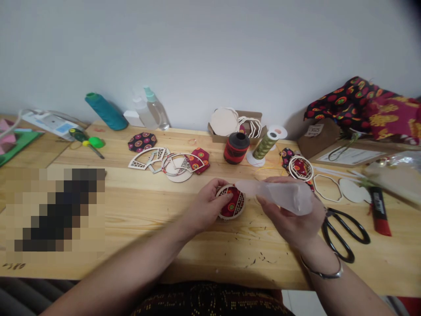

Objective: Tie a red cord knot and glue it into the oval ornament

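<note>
My left hand (210, 204) is closed on the edge of a round wooden lattice piece (236, 206) with red patterned fabric showing through it. Its thumb lies over the fabric. In my right hand (286, 219) is a translucent white squeeze bottle (286, 197), tilted on its side. The bottle's narrow end points left and reaches the upper rim of the round piece; whether it touches I cannot tell. Black-handled scissors (344, 232) lie just right of my right wrist. Small dark scraps are scattered on the wood below my hands.
Fan-shaped wooden cutouts (148, 159) and fabric-covered octagons (142, 142) lie behind my left hand. Farther back stand a red and black thread spool (236, 148), a green thread spool (265, 145) and a small box (226, 123) of wooden shapes. A black-red tube (379, 213) is at right.
</note>
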A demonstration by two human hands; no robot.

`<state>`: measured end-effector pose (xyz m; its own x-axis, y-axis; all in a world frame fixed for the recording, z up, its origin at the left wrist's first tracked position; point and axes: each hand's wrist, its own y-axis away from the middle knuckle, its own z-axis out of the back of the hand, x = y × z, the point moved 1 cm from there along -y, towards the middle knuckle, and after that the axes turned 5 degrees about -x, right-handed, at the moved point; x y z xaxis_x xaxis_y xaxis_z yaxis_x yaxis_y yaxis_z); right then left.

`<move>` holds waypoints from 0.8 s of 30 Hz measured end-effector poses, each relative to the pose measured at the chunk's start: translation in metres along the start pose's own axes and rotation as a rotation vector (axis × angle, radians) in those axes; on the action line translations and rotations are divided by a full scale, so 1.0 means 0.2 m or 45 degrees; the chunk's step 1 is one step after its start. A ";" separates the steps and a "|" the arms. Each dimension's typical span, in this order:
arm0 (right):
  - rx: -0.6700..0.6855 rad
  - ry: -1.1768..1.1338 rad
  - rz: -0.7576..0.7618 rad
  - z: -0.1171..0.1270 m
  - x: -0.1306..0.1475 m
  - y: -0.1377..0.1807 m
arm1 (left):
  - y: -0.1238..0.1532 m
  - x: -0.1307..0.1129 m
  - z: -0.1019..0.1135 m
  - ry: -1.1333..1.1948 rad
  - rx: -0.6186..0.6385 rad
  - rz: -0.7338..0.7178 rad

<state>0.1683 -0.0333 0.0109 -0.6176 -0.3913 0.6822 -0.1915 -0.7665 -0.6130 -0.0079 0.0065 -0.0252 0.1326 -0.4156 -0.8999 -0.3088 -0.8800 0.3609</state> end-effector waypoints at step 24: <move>-0.257 -0.376 -0.364 -0.01 -0.03 -0.03 | 0.00 0.00 -0.01 0.080 0.011 0.021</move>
<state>0.1705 -0.0260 0.0092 -0.2801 -0.3291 0.9018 -0.4855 -0.7619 -0.4288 -0.0068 0.0056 -0.0239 0.1861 -0.4436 -0.8767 -0.3194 -0.8711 0.3730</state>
